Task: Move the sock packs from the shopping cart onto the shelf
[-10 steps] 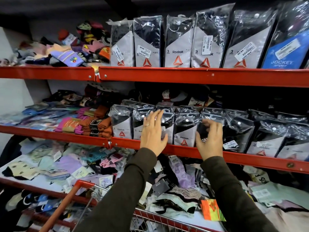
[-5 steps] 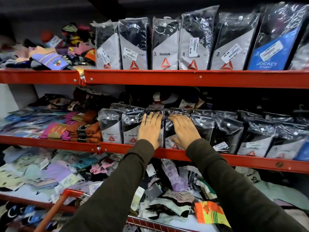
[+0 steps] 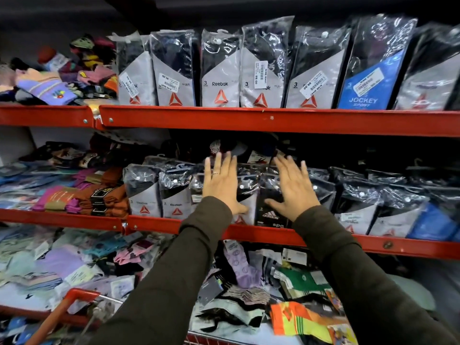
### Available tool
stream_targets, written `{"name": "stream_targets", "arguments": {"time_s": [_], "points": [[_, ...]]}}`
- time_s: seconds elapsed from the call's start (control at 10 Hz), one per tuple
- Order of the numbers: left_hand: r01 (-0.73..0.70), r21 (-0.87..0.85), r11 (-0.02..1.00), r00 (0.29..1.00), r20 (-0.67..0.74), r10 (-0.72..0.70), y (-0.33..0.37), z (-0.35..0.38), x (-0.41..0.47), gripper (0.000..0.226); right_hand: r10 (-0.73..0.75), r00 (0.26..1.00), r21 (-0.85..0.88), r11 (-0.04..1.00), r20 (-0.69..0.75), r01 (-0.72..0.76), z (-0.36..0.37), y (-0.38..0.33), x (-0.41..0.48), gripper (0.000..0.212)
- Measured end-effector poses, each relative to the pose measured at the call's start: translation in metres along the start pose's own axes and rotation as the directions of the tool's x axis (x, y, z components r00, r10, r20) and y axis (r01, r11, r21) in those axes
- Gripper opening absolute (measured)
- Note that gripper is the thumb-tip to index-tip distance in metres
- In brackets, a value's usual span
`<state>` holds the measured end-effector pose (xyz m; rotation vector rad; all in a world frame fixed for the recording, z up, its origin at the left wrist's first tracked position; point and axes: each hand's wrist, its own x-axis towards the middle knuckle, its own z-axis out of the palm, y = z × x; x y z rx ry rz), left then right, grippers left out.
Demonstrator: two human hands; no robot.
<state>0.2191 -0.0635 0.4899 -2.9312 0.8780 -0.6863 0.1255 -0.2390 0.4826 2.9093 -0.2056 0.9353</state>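
Both hands are at the middle shelf (image 3: 249,234), pressed flat against the upright row of bagged sock packs. The left hand (image 3: 222,185), a ring on one finger, lies with fingers spread and extended on a Reebok pack (image 3: 245,195); the right hand (image 3: 292,188) lies likewise on the black Adidas pack (image 3: 270,207) just beside it. Neither hand is clenched or closed round anything: both are released, palms on the plastic fronts. The sock packs under the hands stand on the middle shelf behind its red lip, in line with further Reebok packs (image 3: 159,195) to the left and more bagged packs to the right. A similar row (image 3: 261,70) stands on the shelf above; loose socks (image 3: 239,267) lie heaped on the shelf below. Judgement: the step in hand is settling, namely pushing placed packs back and squaring them into the row. The red handle of the shopping cart (image 3: 74,297) and part of its wire rim show at the bottom edge; the basket contents are not visible, so the number of packs outstanding cannot be told. The next move, in my assessment, calls for lifting both palms off without tipping the packs forward, then reaching down to the cart for another pack, if any remain, and setting it upright in the row.
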Motion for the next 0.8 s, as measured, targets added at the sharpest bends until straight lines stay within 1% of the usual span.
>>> {"name": "stream_targets", "arguments": {"time_s": [0.1, 0.2, 0.3, 0.4, 0.5, 0.6, 0.7, 0.8], "points": [[-0.13, 0.038, 0.991, 0.99, -0.042, 0.131, 0.039, -0.008, 0.01, 0.142, 0.113, 0.991, -0.056, 0.992, 0.077, -0.109, -0.005, 0.028, -0.003, 0.117], [-0.257, 0.074, 0.964, 0.966, 0.033, 0.255, 0.072, -0.006, 0.02, 0.132, 0.173, 0.967, -0.086, 0.984, 0.186, -0.159, -0.004, 0.043, -0.007, 0.123], [-0.315, 0.083, 0.945, 0.947, 0.084, 0.309, 0.092, 0.001, 0.027, 0.123, 0.176, 0.954, -0.159, 0.977, 0.243, -0.139, 0.001, 0.049, -0.009, 0.12], [-0.3, 0.035, 0.953, 0.952, 0.066, 0.297, 0.101, 0.003, 0.027, 0.114, 0.14, 0.964, -0.212, 0.973, 0.224, -0.092, 0.005, 0.051, -0.01, 0.111], [-0.259, 0.037, 0.965, 0.966, 0.035, 0.258, 0.108, 0.004, 0.022, 0.108, 0.094, 0.969, -0.182, 0.982, 0.23, -0.052, 0.006, 0.057, -0.013, 0.107], [-0.224, 0.022, 0.974, 0.975, 0.013, 0.224, 0.113, 0.006, 0.019, 0.1, 0.055, 0.971, -0.155, 0.988, 0.233, -0.019, 0.004, 0.062, -0.016, 0.107], [-0.245, 0.003, 0.97, 0.97, 0.003, 0.245, 0.108, 0.003, 0.019, 0.105, 0.035, 0.974, -0.123, 0.992, 0.224, -0.007, -0.001, 0.062, -0.021, 0.109], [-0.254, -0.052, 0.966, 0.961, -0.127, 0.246, 0.1, -0.01, 0.01, 0.103, 0.049, 0.999, -0.074, 0.996, -0.024, -0.051, -0.014, 0.058, -0.03, 0.087]]}}
